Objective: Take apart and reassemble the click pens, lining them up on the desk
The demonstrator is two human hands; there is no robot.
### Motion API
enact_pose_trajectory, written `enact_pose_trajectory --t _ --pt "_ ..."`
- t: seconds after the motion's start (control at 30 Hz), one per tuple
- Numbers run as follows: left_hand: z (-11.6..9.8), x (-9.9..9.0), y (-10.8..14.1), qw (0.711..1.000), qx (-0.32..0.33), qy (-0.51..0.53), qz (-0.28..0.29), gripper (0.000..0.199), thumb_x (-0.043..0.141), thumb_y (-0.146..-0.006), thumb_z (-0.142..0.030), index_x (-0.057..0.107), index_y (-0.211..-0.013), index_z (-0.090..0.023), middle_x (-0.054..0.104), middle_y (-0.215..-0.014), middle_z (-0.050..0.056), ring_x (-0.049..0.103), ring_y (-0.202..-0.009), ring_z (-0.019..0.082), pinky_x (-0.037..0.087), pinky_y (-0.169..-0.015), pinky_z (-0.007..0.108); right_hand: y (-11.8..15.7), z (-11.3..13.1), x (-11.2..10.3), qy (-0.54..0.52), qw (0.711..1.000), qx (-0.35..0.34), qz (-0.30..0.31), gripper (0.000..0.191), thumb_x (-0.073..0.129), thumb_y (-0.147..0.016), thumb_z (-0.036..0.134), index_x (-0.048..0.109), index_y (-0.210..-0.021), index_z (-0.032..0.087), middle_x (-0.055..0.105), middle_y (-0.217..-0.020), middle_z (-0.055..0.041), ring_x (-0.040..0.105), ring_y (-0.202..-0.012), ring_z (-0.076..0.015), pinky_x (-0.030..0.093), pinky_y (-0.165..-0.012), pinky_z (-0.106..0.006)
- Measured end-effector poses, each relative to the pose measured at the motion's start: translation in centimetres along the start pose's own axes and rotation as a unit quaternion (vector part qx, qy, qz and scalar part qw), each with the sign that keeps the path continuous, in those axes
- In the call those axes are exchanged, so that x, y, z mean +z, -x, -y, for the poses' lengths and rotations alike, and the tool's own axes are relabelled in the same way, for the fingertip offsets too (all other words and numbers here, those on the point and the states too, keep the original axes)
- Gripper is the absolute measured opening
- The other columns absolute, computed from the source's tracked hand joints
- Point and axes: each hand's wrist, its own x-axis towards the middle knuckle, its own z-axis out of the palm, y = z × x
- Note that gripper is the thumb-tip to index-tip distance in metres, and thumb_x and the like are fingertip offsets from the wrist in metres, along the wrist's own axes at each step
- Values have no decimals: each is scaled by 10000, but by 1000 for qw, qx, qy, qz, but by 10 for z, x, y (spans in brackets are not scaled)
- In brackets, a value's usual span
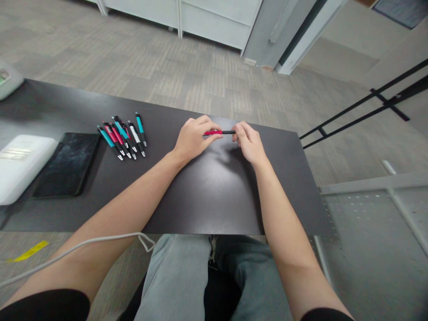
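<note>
A red pen with a black grip (213, 133) is held level above the dark table (207, 191). My left hand (195, 137) pinches its red barrel between thumb and fingers. At the other end, my right hand (246, 139) has its fingertips closed on the black grip and covers the tip. To the left of my hands lies a loose pile of several pens (122, 136), with turquoise, red and white barrels, black grips and silver tips. One turquoise pen (141, 128) rests at the right side of this pile.
A black tablet (68, 162) and a white device (25, 165) lie on the table's left part. Another pale object (10, 80) is at the far left corner. A white cable (83, 244) crosses my left forearm. Black metal bars (354, 100) stand beyond the right edge.
</note>
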Motion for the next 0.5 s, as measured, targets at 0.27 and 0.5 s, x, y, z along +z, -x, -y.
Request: enact_pose_trajectory --t 0.27,0.5 --pt "-1 0 -1 1000 -1 -1 9 101 974 -1146 -401 977 -1217 -330 907 -1239 77 841 -1180 350 579 -1076 495 -1 -3 -2 34 999 -8 32 860 586 -1129 1116 637 -831 311 583 -765 -13 611 -804 -261 548 -811 -423" --pt "0 1 -1 1000 10 6 10 85 984 -1143 -371 983 -1211 -321 911 -1233 77 848 -1171 347 578 -1089 491 -1 -3 -2 28 999 -21 29 842 641 -1120 1096 626 -819 309 588 -784 -16 609 -813 -262 548 -833 -433"
